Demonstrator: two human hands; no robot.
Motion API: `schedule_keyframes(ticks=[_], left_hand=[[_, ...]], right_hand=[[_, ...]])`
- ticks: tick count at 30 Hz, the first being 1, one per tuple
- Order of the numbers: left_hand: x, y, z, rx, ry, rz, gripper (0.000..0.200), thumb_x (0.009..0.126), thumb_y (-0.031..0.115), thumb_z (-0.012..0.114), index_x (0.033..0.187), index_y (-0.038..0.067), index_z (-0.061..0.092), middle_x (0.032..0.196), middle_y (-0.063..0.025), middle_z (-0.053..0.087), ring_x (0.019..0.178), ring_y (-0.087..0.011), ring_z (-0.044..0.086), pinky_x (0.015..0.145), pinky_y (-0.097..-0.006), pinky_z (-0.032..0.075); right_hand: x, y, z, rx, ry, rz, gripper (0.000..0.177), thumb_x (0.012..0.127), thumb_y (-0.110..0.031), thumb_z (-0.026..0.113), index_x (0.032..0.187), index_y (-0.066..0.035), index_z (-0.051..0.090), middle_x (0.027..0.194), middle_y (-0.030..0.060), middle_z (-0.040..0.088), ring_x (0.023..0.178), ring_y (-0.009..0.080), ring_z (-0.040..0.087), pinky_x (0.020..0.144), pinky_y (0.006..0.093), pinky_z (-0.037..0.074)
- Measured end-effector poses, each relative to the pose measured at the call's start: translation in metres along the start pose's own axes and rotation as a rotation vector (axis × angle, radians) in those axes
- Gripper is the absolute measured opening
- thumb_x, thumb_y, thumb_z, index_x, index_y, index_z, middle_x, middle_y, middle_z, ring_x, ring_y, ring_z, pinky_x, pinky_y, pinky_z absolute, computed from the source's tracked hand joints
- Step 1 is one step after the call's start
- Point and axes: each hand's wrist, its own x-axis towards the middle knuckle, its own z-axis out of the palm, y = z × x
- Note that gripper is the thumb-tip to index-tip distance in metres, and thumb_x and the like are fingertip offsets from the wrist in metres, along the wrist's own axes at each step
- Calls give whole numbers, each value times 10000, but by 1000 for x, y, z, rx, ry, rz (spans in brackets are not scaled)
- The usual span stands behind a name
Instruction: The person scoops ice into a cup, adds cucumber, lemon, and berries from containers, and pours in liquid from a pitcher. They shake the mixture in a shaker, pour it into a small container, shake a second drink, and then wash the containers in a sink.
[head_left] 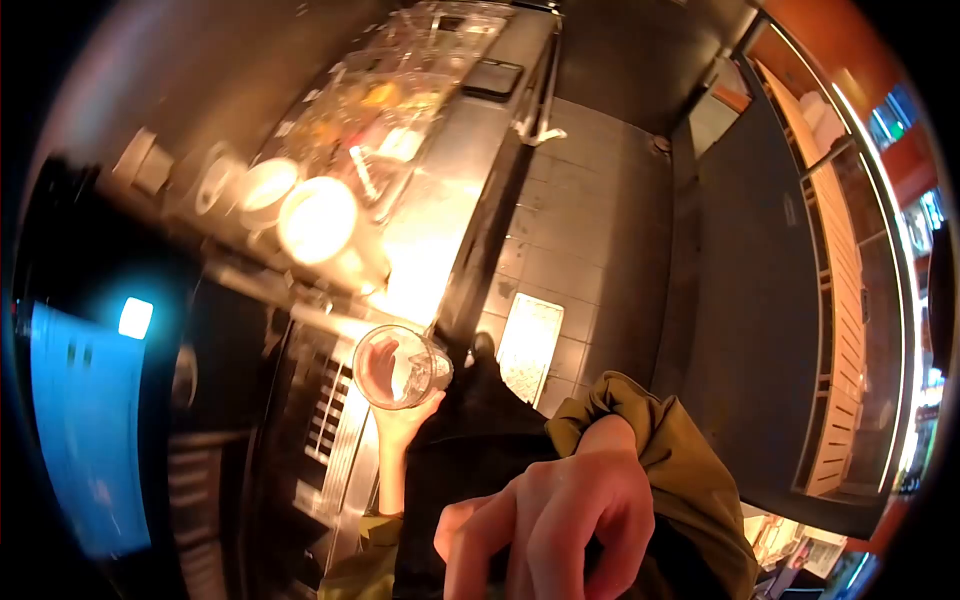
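My left hand (405, 418) is wrapped round a clear drinking glass (438, 370), seen from above through its round rim. My fingers show through its side, and there may be something clear, such as ice, inside. The glass is over the edge of the metal counter. Close to the camera, my right hand (560, 510) is raised in front of my dark clothing. Its fingers are bent with gaps between them, and no object shows in them; the fingertips run out of the bottom of the picture.
White round containers (318, 220) stand on the brightly lit steel counter (425, 240). Behind them are clear bins (400, 95) with blurred contents. A dark flat device (492, 80) lies on the ledge. A blue-lit screen (90, 430) is at left, a dark cabinet (745, 290) at right, tiled floor (580, 200) between.
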Motion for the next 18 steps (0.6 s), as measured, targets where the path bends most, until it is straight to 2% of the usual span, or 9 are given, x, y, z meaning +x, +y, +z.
schedule_keyframes(ticks=[4, 7, 9, 12, 13, 14, 16, 18], left_hand=[[95, -50, 87, -74, -126, -10, 1062, 493, 76, 816, 1345, 31, 183, 1272, -174, 374, 1189, -291, 391, 1014, -413, 321], [164, -87, 144, -135, -114, -183, 1106, 472, 76, 835, 1345, 25, 159, 1257, -195, 379, 1180, -296, 395, 1006, -409, 324], [217, -88, 175, -157, -92, -261, 1106, 458, 55, 841, 1339, 16, 174, 1271, -176, 376, 1196, -277, 379, 1019, -401, 303], [287, -96, 220, -58, -34, -189, 1096, 456, 68, 846, 1331, 15, 187, 1289, -173, 361, 1214, -275, 365, 1033, -399, 285], [313, -99, 234, -41, -2, -149, 1093, 457, 74, 847, 1329, 15, 190, 1294, -174, 355, 1220, -277, 360, 1036, -402, 281], [335, -114, 247, -28, 15, -93, 1088, 466, 95, 848, 1328, 15, 189, 1302, -176, 346, 1222, -281, 359, 1040, -406, 277], [383, -139, 283, -75, 77, -74, 1051, 498, 110, 825, 1332, 36, 189, 1286, -158, 352, 1202, -284, 379, 1027, -409, 298], [436, -163, 324, -78, 157, -56, 1033, 512, 77, 804, 1338, 65, 184, 1284, -149, 357, 1201, -282, 383, 1023, -408, 305]], right_hand=[[11, -64, -106, -161, -76, -93, 131, 802, -27, 595, 926, 12, 573, 1158, 265, 506, 1017, 349, 527, 818, 398, 446], [34, -128, -184, -256, -63, 17, 176, 832, -111, 575, 962, 8, 572, 1157, 225, 508, 988, 355, 536, 825, 425, 438], [54, -184, -228, -271, 30, 180, 288, 861, -208, 549, 988, 49, 571, 941, 200, 618, 904, 377, 566, 805, 448, 436], [40, -251, -309, -556, 543, 344, 352, 879, -306, 515, 991, 27, 488, 954, 193, 594, 889, 319, 579, 769, 425, 450], [26, -278, -357, -739, 651, 477, 351, 872, -311, 508, 987, 21, 493, 955, 170, 589, 909, 286, 570, 809, 369, 435], [13, -295, -396, -808, 801, 459, 314, 861, -272, 507, 986, 16, 502, 963, 157, 590, 925, 253, 567, 814, 317, 428], [-15, -330, -466, -703, 1072, 443, 236, 872, -197, 475, 984, 7, 514, 962, 149, 592, 936, 199, 566, 805, 291, 437], [-46, -363, -539, -612, 1130, 442, 195, 877, -166, 462, 980, -11, 521, 921, 119, 592, 878, 182, 567, 789, 278, 442]])
